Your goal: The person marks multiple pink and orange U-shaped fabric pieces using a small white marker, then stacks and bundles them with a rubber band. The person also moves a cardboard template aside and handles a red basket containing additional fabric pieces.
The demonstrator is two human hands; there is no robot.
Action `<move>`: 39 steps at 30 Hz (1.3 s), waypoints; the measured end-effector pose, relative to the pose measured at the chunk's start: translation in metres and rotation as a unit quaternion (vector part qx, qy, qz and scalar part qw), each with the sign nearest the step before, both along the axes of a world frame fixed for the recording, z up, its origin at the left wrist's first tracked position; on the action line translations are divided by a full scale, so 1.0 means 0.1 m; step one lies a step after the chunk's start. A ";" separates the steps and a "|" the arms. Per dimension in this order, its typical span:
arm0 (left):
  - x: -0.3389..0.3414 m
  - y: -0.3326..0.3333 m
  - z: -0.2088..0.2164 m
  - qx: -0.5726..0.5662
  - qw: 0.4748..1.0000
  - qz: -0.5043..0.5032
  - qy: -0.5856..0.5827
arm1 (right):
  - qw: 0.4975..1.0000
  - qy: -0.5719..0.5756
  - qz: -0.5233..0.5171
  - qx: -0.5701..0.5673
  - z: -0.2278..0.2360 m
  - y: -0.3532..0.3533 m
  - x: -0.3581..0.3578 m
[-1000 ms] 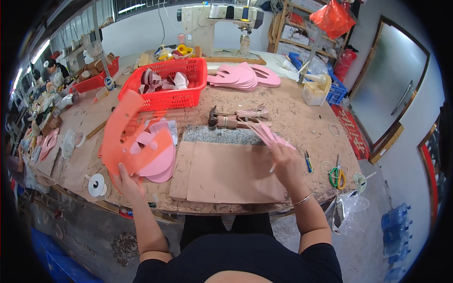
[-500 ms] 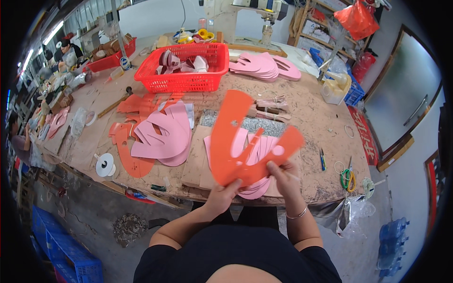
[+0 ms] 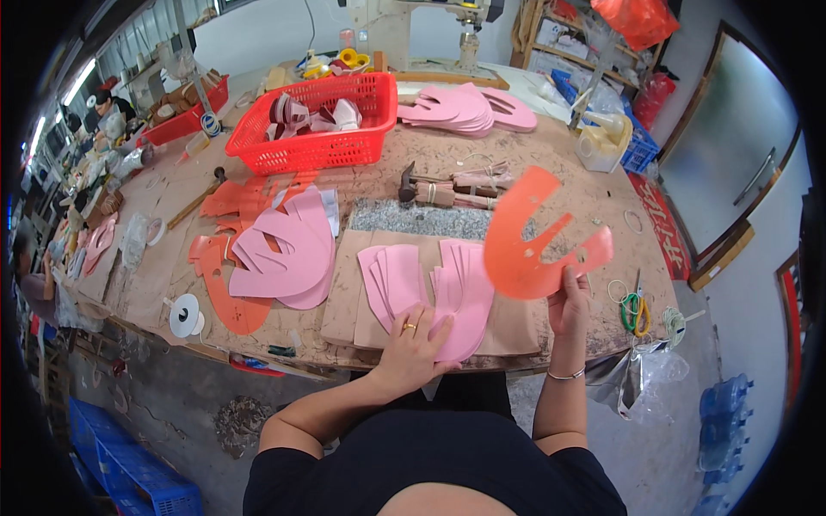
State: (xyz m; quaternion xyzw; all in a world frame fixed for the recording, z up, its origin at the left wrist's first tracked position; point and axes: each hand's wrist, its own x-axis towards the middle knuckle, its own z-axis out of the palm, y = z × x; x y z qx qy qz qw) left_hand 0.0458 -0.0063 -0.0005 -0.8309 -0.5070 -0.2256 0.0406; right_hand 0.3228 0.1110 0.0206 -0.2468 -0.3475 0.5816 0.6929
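My right hand is closed on the lower edge of an orange U-shaped template, which has slots and holes in it. The template is lifted over the right part of the table, slightly blurred. My left hand, a ring on one finger, lies with fingers apart on a fanned stack of pink cut pieces. These pieces sit on a brown board at the table's near edge. To the left, another pile of pink pieces rests partly over more orange templates.
Behind stand a red basket with light and dark pieces, and more pink pieces. A hammer lies by tied bundles. At right are scissors; at left, a white spool. A sewing machine stands at the back.
My right hand has carried the orange template rightward, uncovering the pink stack. My left hand has let go of the template and now rests on the pink pieces. The view has shifted slightly.
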 end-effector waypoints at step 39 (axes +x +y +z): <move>-0.30 -0.04 0.12 -0.068 0.988 -0.026 -0.135 | 0.781 -0.600 -0.132 0.114 -0.23 -0.40 -0.78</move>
